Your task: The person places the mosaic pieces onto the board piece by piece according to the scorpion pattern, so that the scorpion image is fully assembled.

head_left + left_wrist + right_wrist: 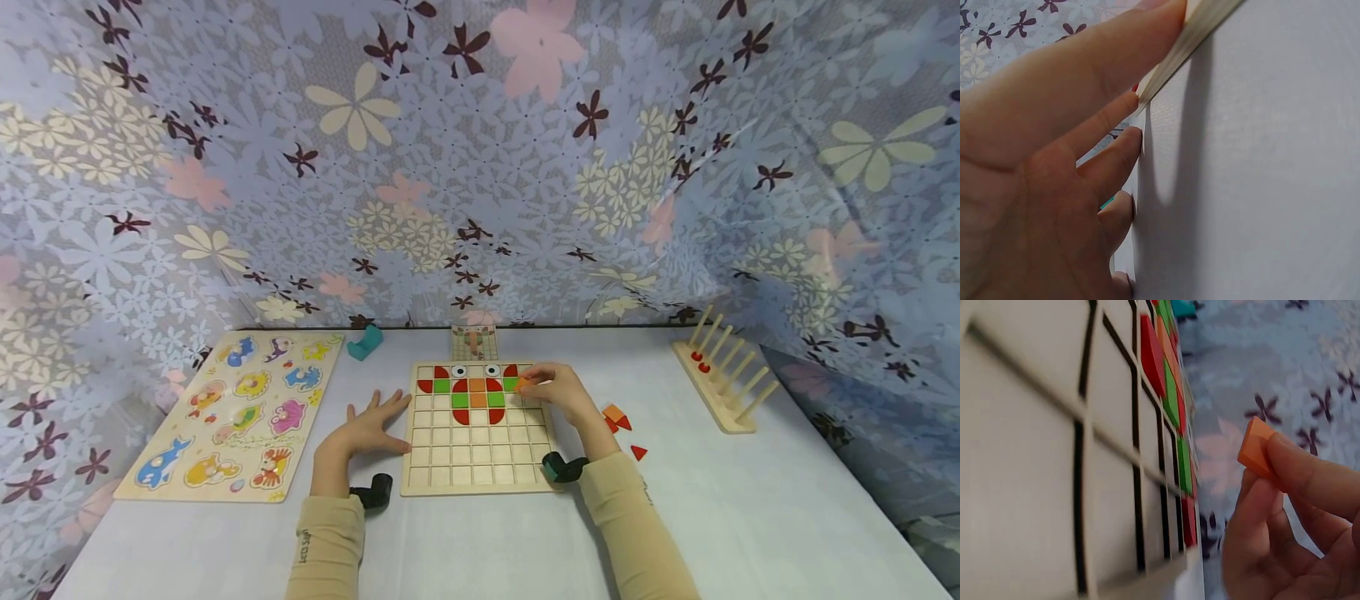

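Observation:
A wooden grid board (480, 457) lies in the middle of the table. Red, green and orange tiles fill part of its upper rows, with two eye tiles (492, 372) at the top. My right hand (558, 393) pinches an orange tile (1256, 445) between thumb and fingers, near the board's upper right. In the right wrist view this tile is tilted and apart from the grid. My left hand (367, 429) has its fingers spread, with thumb and index fingertips at the board's left edge.
A small pattern card (474, 342) stands behind the board. Loose orange and red pieces (615, 414) lie to its right, beyond them a wooden peg stand (716, 383) with red beads. On the left are an animal puzzle board (247, 417) and a teal block (365, 342).

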The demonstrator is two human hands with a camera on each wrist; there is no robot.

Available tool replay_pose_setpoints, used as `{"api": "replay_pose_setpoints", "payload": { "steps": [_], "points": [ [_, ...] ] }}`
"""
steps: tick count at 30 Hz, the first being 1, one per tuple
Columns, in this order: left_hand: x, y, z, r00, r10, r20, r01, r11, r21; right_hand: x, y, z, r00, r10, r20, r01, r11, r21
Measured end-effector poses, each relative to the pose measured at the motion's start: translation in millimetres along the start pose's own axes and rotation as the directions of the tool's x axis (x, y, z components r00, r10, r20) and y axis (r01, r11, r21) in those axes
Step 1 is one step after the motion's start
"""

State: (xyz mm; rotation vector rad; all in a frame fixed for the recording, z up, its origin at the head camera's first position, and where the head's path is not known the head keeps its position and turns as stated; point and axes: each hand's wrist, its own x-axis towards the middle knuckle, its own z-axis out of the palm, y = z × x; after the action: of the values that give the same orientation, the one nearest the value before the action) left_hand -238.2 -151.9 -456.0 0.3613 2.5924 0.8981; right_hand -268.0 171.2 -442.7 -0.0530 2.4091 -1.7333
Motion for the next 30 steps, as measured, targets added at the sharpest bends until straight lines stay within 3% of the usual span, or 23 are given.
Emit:
{"api": "replay_pose_setpoints", "payload": {
  "steps": [4, 12, 18, 30],
  "points": [
    [0.3, -0.5, 0.1, 1.000, 0.004, -0.001, -0.004, 1.000, 0.006, 1.4, -5.6, 14.4, 0.999, -0.007, 0.047, 0.009, 0.999, -0.036],
    [0.4, -1.8, -0.4, 1.000, 0.007, 0.002, -0.007, 1.000, 0.009, 6.1, -13.8, 40.5, 0.990, -0.041, 0.132, 0.067, 0.977, -0.201],
    [0.2, -1.4, 0.4, 1.000, 0.006, -0.006, -0.006, 1.000, -0.003, 7.2, -20.5, 54.1, 0.984, -0.049, 0.170, 0.102, 0.943, -0.318],
    [1.1, -1.2, -1.0, 1.000, 0.005, 0.000, -0.005, 1.000, -0.005, 7.6, -23.1, 62.7, 0.988, -0.014, 0.154, 0.089, 0.864, -0.495]
  ]
}}
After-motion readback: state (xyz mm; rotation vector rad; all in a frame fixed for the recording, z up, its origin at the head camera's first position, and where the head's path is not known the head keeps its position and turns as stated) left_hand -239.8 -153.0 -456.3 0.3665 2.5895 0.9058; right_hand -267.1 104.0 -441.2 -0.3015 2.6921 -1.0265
